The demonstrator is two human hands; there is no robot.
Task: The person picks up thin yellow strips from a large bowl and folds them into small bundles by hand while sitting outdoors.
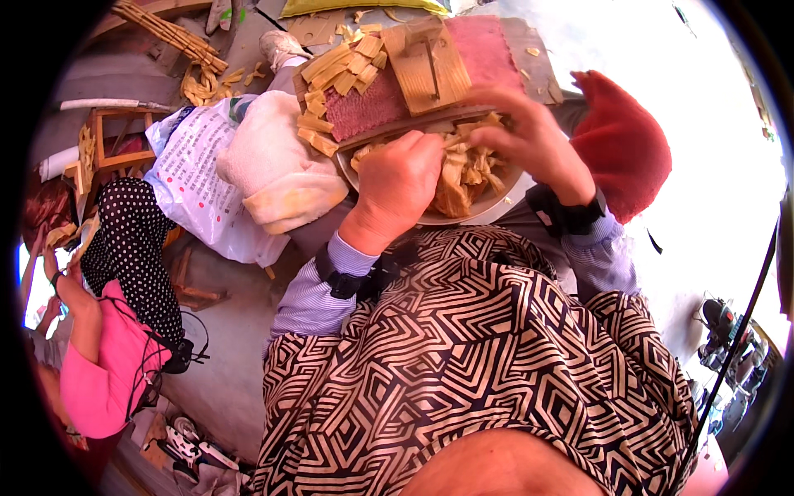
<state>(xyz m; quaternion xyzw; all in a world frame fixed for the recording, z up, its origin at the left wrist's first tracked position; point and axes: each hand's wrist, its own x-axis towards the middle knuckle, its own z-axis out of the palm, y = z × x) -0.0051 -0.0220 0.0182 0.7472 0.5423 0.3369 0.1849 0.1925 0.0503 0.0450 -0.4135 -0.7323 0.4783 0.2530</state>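
My left hand (400,183) is closed in a pinch over the near left part of a round basin (488,217). Whatever its fingers hold is hidden behind the knuckles. My right hand (538,142) hovers over the right side of the basin, slightly blurred, with thumb and fingers apart. Crumpled yellowish strips (460,183) fill the basin. Just beyond it lies a board covered with red cloth (364,107). On that stands a wooden block (428,68) with a thin metal piece across its top. Flat folded yellowish pieces (341,68) are heaped left of the block.
A pink towel (277,157) and a white plastic bag (217,186) lie to the left. Red cloth (620,145) covers my right knee. At far left sits another person in a pink top (103,364), beside a wooden frame (124,136). A bundle of sticks (169,33) lies beyond.
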